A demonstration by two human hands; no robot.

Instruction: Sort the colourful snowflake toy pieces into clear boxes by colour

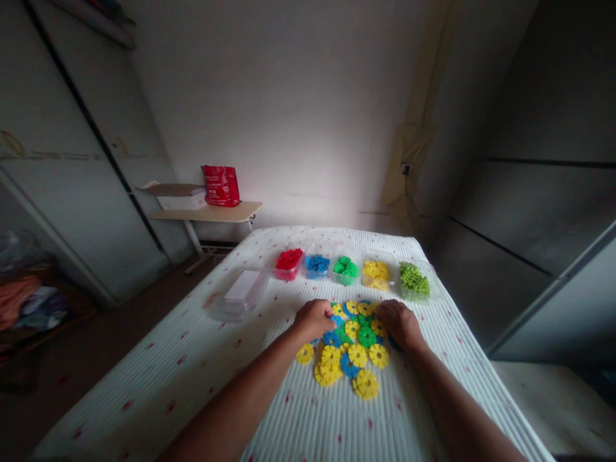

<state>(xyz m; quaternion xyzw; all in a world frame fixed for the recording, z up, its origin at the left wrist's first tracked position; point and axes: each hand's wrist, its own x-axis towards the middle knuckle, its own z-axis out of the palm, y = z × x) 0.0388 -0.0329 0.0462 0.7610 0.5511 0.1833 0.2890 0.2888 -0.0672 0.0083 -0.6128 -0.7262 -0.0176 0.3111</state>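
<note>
Partly curled hands (pixel 314 318) against notched discs (pixel 363 340)

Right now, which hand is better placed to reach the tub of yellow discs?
Probably your right hand: it's closer to the tub of yellow discs. Your left hand is on the other side of the loose discs, nearer the tub of blue discs.

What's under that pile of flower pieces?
A white sheet with red marks; it shows around the pile. Whatever lies beneath its crowded middle is covered, so I can't tell. The left hand and right hand hide bits too.
</note>
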